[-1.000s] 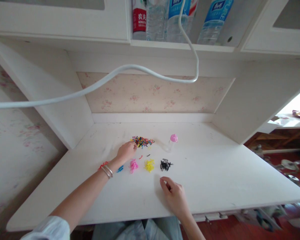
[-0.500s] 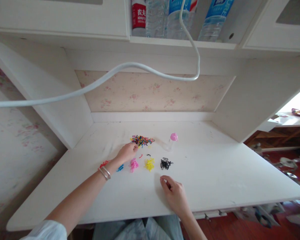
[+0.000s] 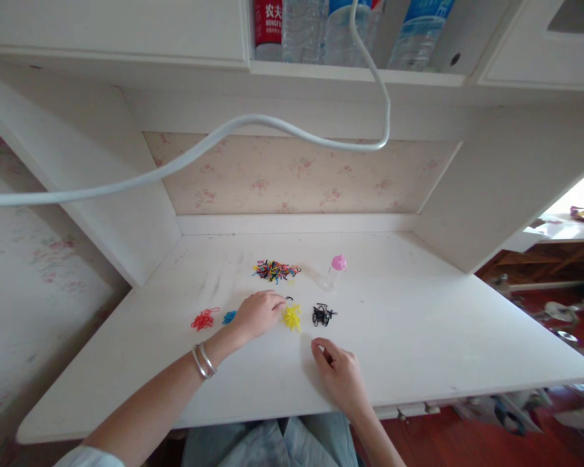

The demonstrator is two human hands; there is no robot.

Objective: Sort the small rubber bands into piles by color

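Note:
My left hand is over the table beside the pile of yellow rubber bands, its fingertips pinched; anything between them is too small to make out. It covers the spot of the pink pile. Left of it lie small piles of blue rubber bands and red rubber bands. My right hand rests near the front, fingers curled closed, nothing visible in them, just below the pile of black rubber bands. Farther back lies a mixed, many-coloured heap of rubber bands.
A clear container with a pink lid stands right of the mixed heap. A white cable hangs across the view above the white table. Water bottles stand in the cabinet overhead. Side panels flank the table.
My left hand has moved from the mixed heap toward the front right, to the yellow pile, uncovering the red pile and covering the pink one. My right hand stays in place.

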